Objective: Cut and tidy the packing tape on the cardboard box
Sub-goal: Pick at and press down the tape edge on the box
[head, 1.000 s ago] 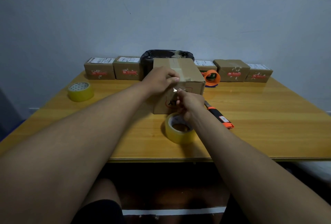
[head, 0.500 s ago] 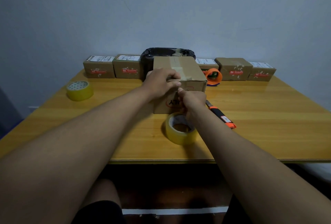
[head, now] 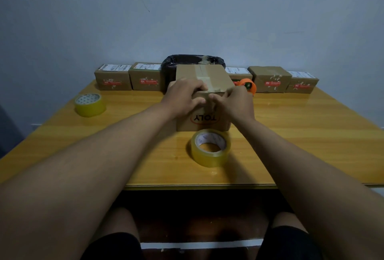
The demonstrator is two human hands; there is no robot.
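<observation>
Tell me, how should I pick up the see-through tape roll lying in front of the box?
Come from above. The clear tape roll lies flat on the table, hole facing up, so probably put your thumb inside the hole and your fingers on the outer wall, then pinch the wall. The side nearest you is free; the cardboard box and both hands crowd the far side.

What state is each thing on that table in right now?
Cardboard box: closed, tape strip along its top, logo upside down.
Left hand: pressing on the box's front top edge.
Right hand: pressing beside it.
Clear tape roll: lying flat, untouched.
Yellow tape roll: lying flat, apart.
Small boxes: closed, in a row.
</observation>
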